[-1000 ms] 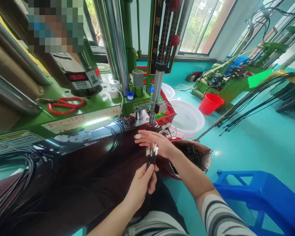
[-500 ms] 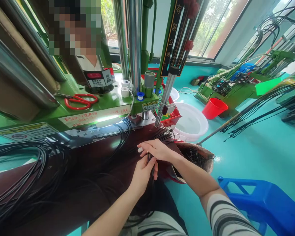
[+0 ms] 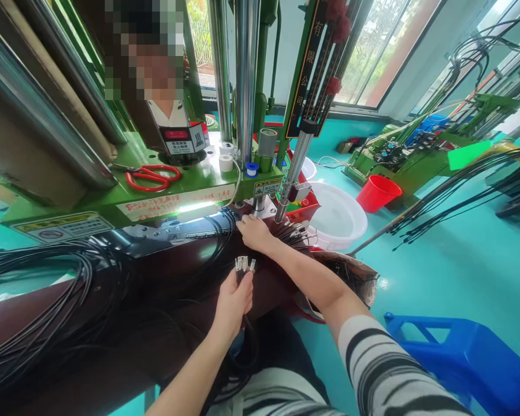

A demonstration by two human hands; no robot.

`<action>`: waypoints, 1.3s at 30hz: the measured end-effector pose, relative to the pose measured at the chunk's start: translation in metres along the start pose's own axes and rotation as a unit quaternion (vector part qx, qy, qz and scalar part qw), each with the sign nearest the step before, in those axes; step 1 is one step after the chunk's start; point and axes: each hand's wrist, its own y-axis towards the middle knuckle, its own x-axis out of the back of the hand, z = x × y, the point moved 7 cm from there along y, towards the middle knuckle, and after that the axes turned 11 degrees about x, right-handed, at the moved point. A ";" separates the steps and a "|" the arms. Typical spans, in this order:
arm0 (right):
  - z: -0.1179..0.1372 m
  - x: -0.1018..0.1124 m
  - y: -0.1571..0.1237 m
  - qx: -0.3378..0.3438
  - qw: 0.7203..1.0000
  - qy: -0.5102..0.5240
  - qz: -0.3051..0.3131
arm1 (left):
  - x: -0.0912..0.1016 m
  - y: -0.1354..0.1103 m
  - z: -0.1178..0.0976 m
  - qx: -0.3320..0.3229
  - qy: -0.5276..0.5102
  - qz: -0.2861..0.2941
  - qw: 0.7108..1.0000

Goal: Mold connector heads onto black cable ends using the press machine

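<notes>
My left hand (image 3: 234,300) is closed round a small bunch of black cables with metal tips (image 3: 242,264) that point upward, over the dark red bench top (image 3: 156,289). My right hand (image 3: 255,232) reaches forward to the back edge of the bench, just under the green machine (image 3: 190,190). Its fingers rest among black cables (image 3: 219,228) lying there; what they grip, if anything, is hidden. More metal-tipped cable ends (image 3: 297,231) lie just right of that hand.
Red scissors (image 3: 151,176) and tape rolls (image 3: 225,162) lie on the machine's green deck. A person stands behind the machine. A thick cable bundle (image 3: 47,277) fills the left. White tubs (image 3: 338,216), a red bucket (image 3: 377,193) and a blue stool (image 3: 468,358) stand on the teal floor.
My right hand has left the bunch and moved forward to the cables under the machine. My left hand has kept hold of the bunch, whose metal tips show again.
</notes>
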 end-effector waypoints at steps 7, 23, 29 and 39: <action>-0.005 0.023 -0.043 -0.017 0.993 0.095 0.074 | 0.000 -0.003 -0.001 -0.019 0.003 0.010 1.000; 0.001 -0.017 -0.155 -0.199 0.625 0.725 -0.212 | -0.040 0.012 0.003 0.052 0.099 0.013 0.994; -0.002 -0.018 -0.158 -0.184 0.629 0.723 -0.220 | -0.037 0.017 0.007 0.053 0.120 0.017 0.991; -0.002 -0.018 -0.159 -0.185 0.638 0.714 -0.222 | -0.033 0.019 0.009 0.053 0.125 0.007 0.991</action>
